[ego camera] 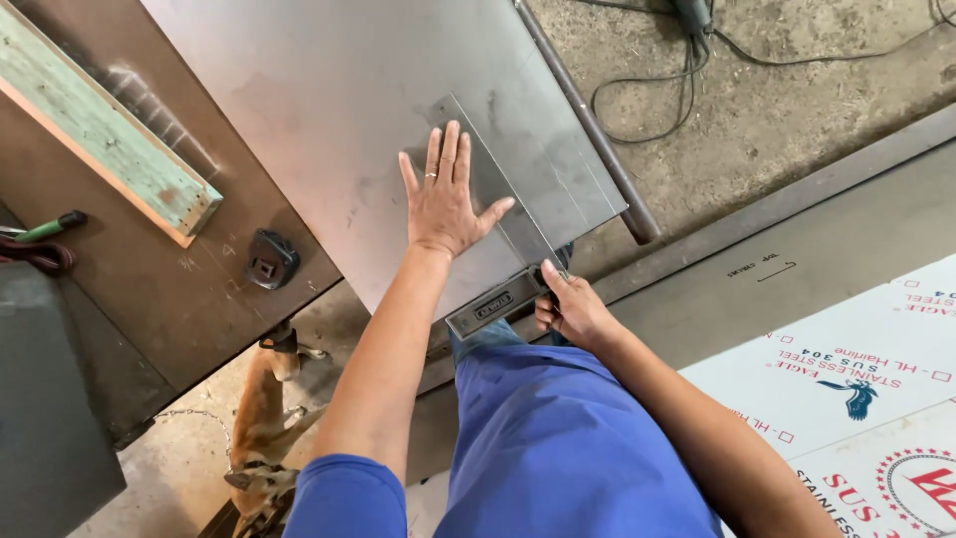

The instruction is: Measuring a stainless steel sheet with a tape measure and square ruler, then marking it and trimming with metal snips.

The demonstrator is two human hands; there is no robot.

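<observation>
Left hand (445,194) open, fingers spread, flat on small grey steel offcut (495,189) atop large bare steel sheet (329,100) on brown worktop (169,289). Right hand (570,309) closed around metal try square (495,304) at sheet's near edge. Rusty round bar (588,125) along right edge; bare concrete floor (787,110) beyond, far right.

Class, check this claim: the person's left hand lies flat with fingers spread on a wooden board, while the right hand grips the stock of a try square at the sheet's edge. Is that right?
Not quite. The head view shows the left hand lying flat, fingers spread, on a grey metal sheet, not a wooden board. The rest stands: the right hand grips the stock of the try square at the sheet's edge.
</observation>
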